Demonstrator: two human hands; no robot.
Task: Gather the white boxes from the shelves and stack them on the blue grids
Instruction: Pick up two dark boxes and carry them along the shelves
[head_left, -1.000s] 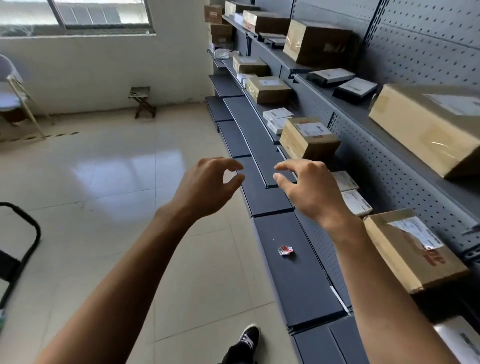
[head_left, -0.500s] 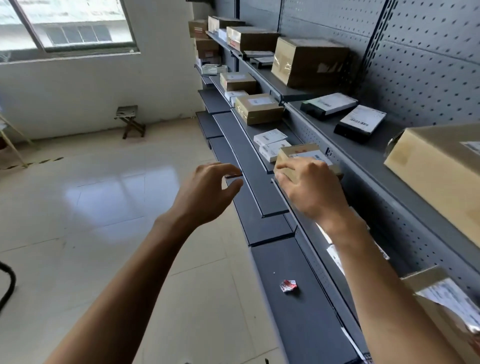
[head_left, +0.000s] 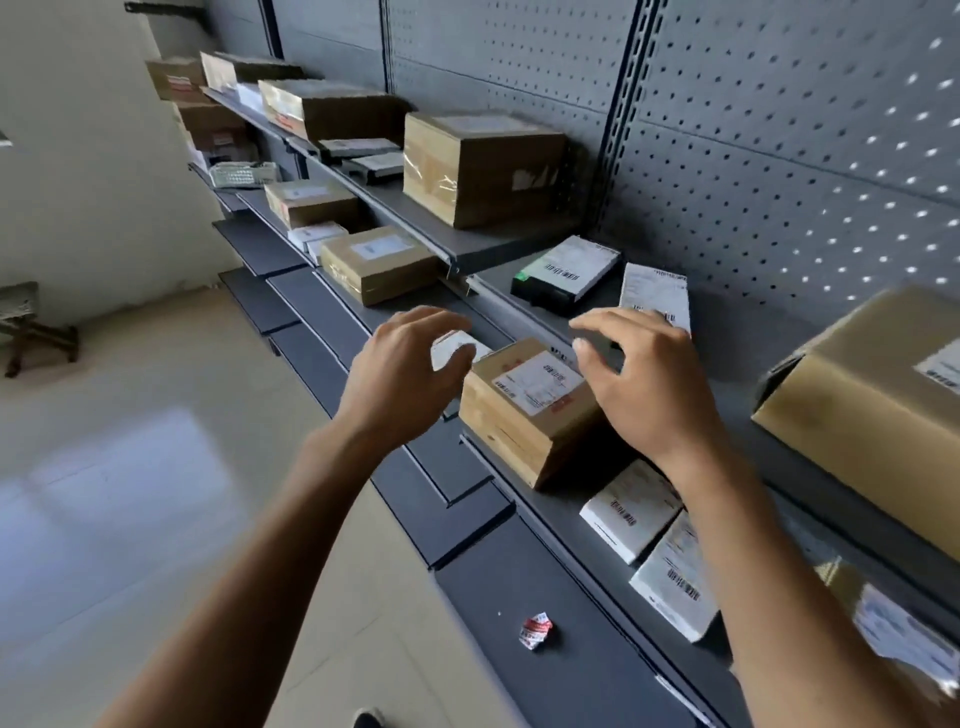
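A person is reaching toward grey shelving with both arms outstretched, neither hand holding anything. The left hand (head_left: 410, 374) is hovering palm down over the shelf edge, fingers curled and moderately spread, just in front of a small white box (head_left: 451, 347) that is lying on the middle shelf (head_left: 540, 509), partly hidden behind the fingers. Just right of it, a brown carton (head_left: 530, 410) is sitting between the two hands, its labelled top facing up. The right hand (head_left: 644, 384) is arching over the carton's right side, fingers wide and bent, touching nothing that can be made out. Beyond its fingertips a white box (head_left: 655, 296) is lying flat on the upper shelf (head_left: 488, 249), its long axis running away toward the pegboard, with a black-edged box (head_left: 566, 273) beside it to the left. Nearer, below the right wrist, two more white boxes (head_left: 631, 512) are lying side by side on the middle shelf, long axes slanting toward the far right. The left hand appears nearest the small box, the right nearest the far one; either grasp probably calls for a short reach forward. No blue grids are in view.
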